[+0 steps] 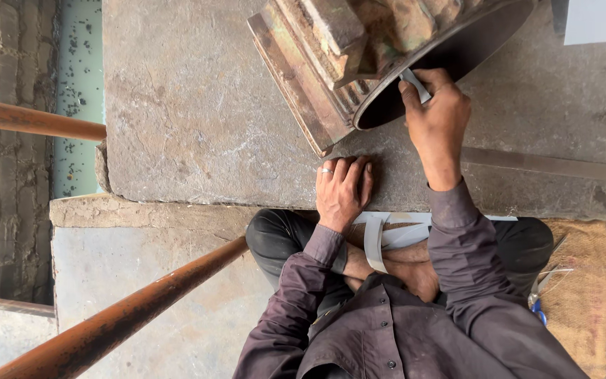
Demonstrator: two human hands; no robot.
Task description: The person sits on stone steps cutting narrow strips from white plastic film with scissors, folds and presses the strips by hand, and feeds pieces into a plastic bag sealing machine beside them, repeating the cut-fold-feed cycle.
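I sit cross-legged at a grey stone slab. My left hand, a ring on one finger, rests palm down on the slab's near edge, holding nothing. My right hand reaches to the dark open rim of a rusty, ribbed metal cylinder that lies on its side on the slab. Its fingers pinch a narrow white strip against the rim's inner edge. More white strips lie across my lap and feet.
A long flat metal bar lies on the slab to the right. Blue-handled scissors lie on a burlap mat beside my right knee. Two rusty pipes cross at the left. A white sheet sits top right.
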